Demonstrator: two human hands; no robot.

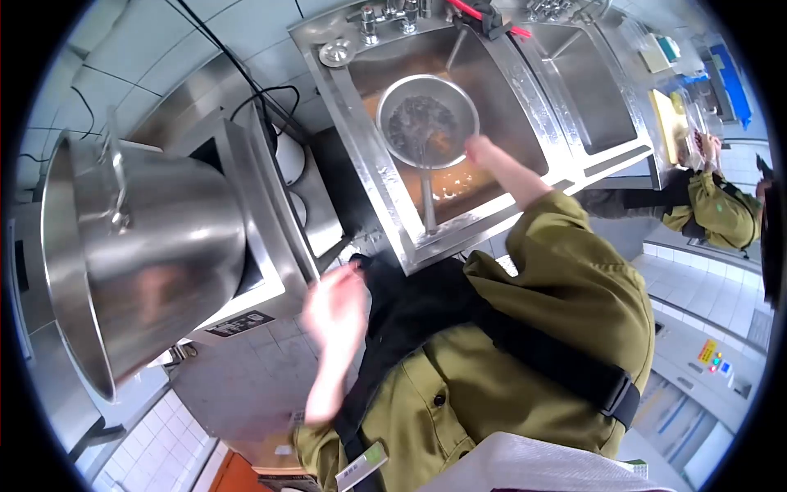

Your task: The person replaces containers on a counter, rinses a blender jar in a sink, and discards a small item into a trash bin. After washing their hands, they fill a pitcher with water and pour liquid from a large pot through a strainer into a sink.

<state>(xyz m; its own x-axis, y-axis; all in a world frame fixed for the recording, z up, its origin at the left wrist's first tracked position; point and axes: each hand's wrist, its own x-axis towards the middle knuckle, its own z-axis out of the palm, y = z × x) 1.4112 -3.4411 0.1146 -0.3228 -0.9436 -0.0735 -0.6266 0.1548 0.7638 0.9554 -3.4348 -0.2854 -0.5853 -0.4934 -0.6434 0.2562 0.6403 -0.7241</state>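
Observation:
A round metal vessel (392, 92) sits in the left sink basin (500, 90) over brownish water. Dark grey, wet-looking contents fill its middle, and a long flat metal handle (427, 201) reaches from it toward the basin's near edge. My right hand (484, 153) is at the vessel's right rim with its fingers closed on the edge. Out over the gap between the sink and the stove, my left hand (336, 305) is smeared by motion. It is nearest to the stove's corner and apart from the vessel.
A large steel pot (164, 238) stands on the stove at left. Faucet knobs (389, 20) line the sink's back, beside a metal drain strainer (336, 53). A second basin (582, 90) adjoins on the right. Another person (713, 201) works at a cutting board (664, 127) farther right.

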